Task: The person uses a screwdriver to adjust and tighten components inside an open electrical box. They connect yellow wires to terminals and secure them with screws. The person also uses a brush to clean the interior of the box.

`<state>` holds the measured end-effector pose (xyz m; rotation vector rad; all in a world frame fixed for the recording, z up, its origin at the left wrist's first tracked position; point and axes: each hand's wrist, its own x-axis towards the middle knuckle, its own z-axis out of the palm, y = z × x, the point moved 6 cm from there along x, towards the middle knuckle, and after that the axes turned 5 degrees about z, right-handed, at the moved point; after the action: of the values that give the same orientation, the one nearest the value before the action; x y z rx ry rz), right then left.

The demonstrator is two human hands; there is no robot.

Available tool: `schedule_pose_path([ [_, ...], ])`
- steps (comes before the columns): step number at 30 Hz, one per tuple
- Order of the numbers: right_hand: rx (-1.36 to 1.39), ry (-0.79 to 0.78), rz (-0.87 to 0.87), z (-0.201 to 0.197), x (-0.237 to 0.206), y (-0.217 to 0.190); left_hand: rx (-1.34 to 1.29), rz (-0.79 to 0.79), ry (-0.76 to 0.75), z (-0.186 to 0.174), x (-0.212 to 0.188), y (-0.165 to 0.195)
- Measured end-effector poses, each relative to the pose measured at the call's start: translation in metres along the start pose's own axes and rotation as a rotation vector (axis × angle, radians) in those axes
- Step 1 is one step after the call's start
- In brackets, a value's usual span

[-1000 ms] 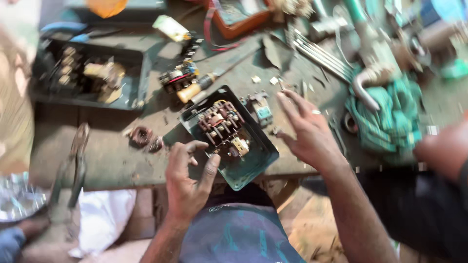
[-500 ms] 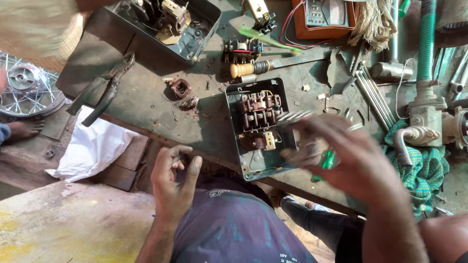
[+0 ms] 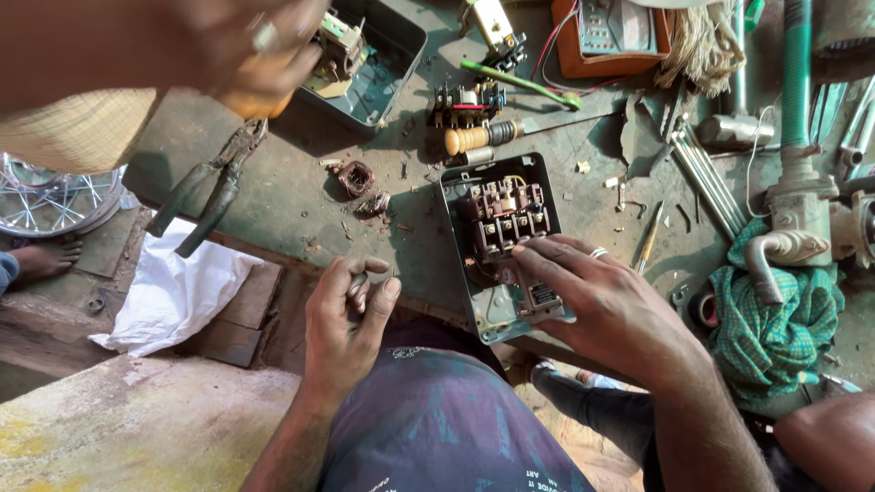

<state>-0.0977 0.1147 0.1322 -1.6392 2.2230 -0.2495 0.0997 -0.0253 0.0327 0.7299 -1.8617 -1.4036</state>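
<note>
While the right hand point(image 3: 606, 305) lies over the lower half of the open switch box point(image 3: 504, 246), its fingers point(image 3: 547, 260) are spread and press down on the parts inside, pinching nothing that can be made out. That box is a shallow rectangular tray of grey-green sheet metal with rounded corners, sitting just right of the frame's centre on the worn, dusty tabletop point(image 3: 292, 191). Inside it, a dark block of terminals point(image 3: 501, 214) with pale screw heads fills the upper part, and bare scratched metal shows at the lower left corner. Its long axis runs nearly top to bottom in the frame, tilted slightly so the lower end swings right and overhangs the tabletop's near edge.

Left of centre, the left hand point(image 3: 344, 319) is curled, its fingers closed round a small piece too hidden to identify. Above it lie a small rust-brown coil point(image 3: 355, 178) and, farther to the left of the frame, dark steel pliers point(image 3: 211, 189). A screwdriver with a ribbed tan handle point(image 3: 474, 138) rests just above the box. At lower right a green checked cloth point(image 3: 775, 319) is bunched beneath a pipe elbow point(image 3: 786, 251).
</note>
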Motion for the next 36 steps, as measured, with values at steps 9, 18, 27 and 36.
schedule_pose_path([
  [9, -0.078, -0.051, 0.027, 0.021, 0.007, 0.019, -0.054, -0.062, -0.067, 0.014, -0.002, -0.007],
  [18, -0.026, 0.05, 0.046, 0.039, 0.002, 0.025, 0.059, -0.3, -0.247, 0.048, -0.017, -0.031],
  [27, 0.045, 0.098, -0.018, 0.039, -0.01, 0.035, -0.22, -0.326, -0.272, 0.078, -0.024, -0.026],
  [36, 0.382, 0.509, -0.063, 0.031, -0.056, 0.024, -0.71, -0.369, -0.371, 0.112, -0.037, 0.0],
])
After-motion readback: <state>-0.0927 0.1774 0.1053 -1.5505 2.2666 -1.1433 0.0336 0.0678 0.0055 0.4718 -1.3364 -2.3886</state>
